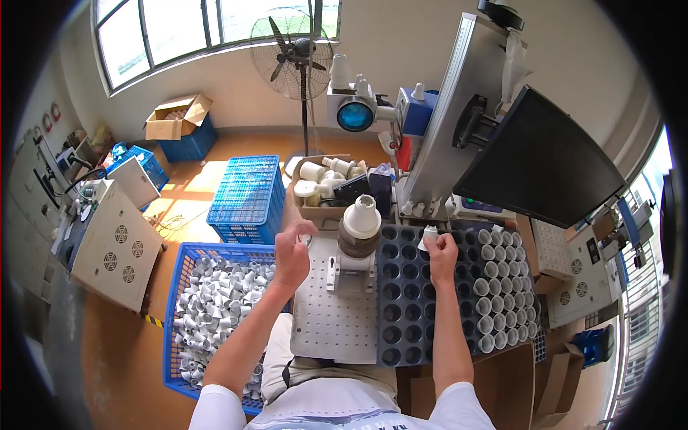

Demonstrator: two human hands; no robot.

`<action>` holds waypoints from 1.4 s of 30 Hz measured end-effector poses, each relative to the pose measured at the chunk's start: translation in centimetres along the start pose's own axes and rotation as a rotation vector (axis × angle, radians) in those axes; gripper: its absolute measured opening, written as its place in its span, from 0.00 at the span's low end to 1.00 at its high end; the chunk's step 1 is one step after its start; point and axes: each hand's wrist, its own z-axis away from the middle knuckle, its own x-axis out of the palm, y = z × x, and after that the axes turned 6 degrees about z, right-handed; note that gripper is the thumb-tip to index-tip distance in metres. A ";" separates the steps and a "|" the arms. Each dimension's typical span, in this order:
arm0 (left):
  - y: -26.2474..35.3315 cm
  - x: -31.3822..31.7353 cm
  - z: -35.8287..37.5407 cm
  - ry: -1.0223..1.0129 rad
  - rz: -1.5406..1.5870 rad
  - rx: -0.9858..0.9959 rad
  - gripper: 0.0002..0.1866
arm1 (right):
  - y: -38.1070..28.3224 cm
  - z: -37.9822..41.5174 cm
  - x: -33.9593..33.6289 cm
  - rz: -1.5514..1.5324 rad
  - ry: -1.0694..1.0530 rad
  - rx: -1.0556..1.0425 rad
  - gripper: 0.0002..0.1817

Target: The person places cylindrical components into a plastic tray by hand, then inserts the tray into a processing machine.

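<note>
Near me: blue plastic crate heaped with small white plastic housings, at left. I see left hand over perforated grey bench plate, fingers curled together; whether anything inside, cannot tell. Right hand above dark moulded tray with round cells, fingers clamped on small white plastic cap. Between hands: white bulb-shaped housing on fixture. Farther: standing fan.

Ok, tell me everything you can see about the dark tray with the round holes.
The dark tray looks like moulded plastic with rows of round pockets. It lies flat on the bench beside a perforated metal plate. Its right-hand pockets hold white cup-shaped parts; the left ones are empty. The right hand, holding one white part, hovers over its far edge.
</note>
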 end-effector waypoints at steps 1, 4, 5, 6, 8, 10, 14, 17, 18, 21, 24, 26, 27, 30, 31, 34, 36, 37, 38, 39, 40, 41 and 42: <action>1.4 0.6 -1.6 0.005 -0.017 -0.014 0.19 | -1.3 0.0 0.0 -0.038 -0.010 0.002 0.20; 3.6 2.8 -5.2 0.028 -0.040 0.068 0.19 | -4.8 -0.4 0.2 -0.153 -0.023 -0.055 0.19; 3.6 3.8 -6.1 0.052 -0.059 0.145 0.19 | -5.6 -0.6 0.1 -0.213 -0.052 -0.070 0.17; 3.2 5.0 -6.9 0.077 -0.077 0.222 0.18 | -7.2 -0.6 0.4 -0.274 -0.064 -0.100 0.16; 2.3 6.7 -7.8 -0.049 0.056 0.205 0.17 | -10.5 -0.3 1.6 -0.397 -0.090 -0.158 0.15; 3.2 7.4 -7.8 -0.243 0.266 0.078 0.15 | -12.0 -0.2 2.5 -0.454 -0.153 -0.203 0.14; 8.7 4.3 -6.7 -0.295 0.302 0.074 0.16 | -14.9 1.8 6.5 -0.533 -0.296 -0.284 0.15; 7.7 -2.6 -4.0 -0.099 0.168 0.184 0.13 | -13.6 3.2 9.1 -0.352 -0.363 -0.335 0.16; 6.3 -5.2 -2.8 0.023 0.050 0.063 0.14 | -13.0 3.5 9.7 -0.256 -0.374 -0.352 0.16; -1.1 -14.6 2.2 0.303 -0.224 0.047 0.13 | -11.6 3.6 10.8 -0.307 -0.336 -0.383 0.17; -9.8 -25.5 9.2 0.406 -0.373 0.033 0.15 | -11.6 4.1 11.1 -0.268 -0.329 -0.285 0.17; -17.8 -33.0 14.5 0.622 -0.614 -0.094 0.16 | -10.3 3.9 11.3 -0.307 -0.313 -0.362 0.16; -17.0 -33.9 16.1 0.605 -0.714 -0.184 0.15 | -11.0 4.0 10.4 -0.235 -0.296 -0.422 0.15; -18.7 -38.9 20.2 0.643 -0.917 -0.394 0.16 | -9.5 2.8 7.3 -0.159 -0.205 -0.513 0.12; -20.1 -39.8 21.6 0.658 -0.961 -0.365 0.17 | -8.5 1.9 5.5 -0.046 -0.163 -0.469 0.12; -22.8 -39.8 24.4 0.523 -0.905 -0.453 0.16 | -3.7 -3.4 -0.4 0.416 0.042 -0.493 0.13; -25.6 -37.1 26.1 0.706 -0.594 -0.430 0.14 | 1.1 -7.6 -5.3 0.851 0.055 -0.315 0.21; -26.2 -34.4 26.8 0.537 -0.477 -0.301 0.11 | 2.3 -8.9 -7.5 0.998 0.040 -0.222 0.23; -26.8 -32.0 26.8 0.491 -0.329 -0.259 0.12 | 3.5 -9.8 -9.5 1.143 0.024 -0.128 0.26; -18.7 -23.5 24.3 0.359 -0.417 -0.415 0.14 | 4.2 -10.7 -11.2 1.233 -0.043 -0.057 0.27; -15.2 -18.8 22.8 0.247 -0.362 -0.361 0.15 | 4.7 -11.3 -12.6 1.319 -0.113 0.010 0.28; -12.9 -14.4 21.6 0.225 -0.441 -0.241 0.12 | 5.3 -11.7 -13.6 1.372 -0.171 0.042 0.28; -10.4 -11.3 20.5 0.099 -0.332 -0.153 0.14 | 5.9 -12.1 -14.3 1.422 -0.238 0.063 0.28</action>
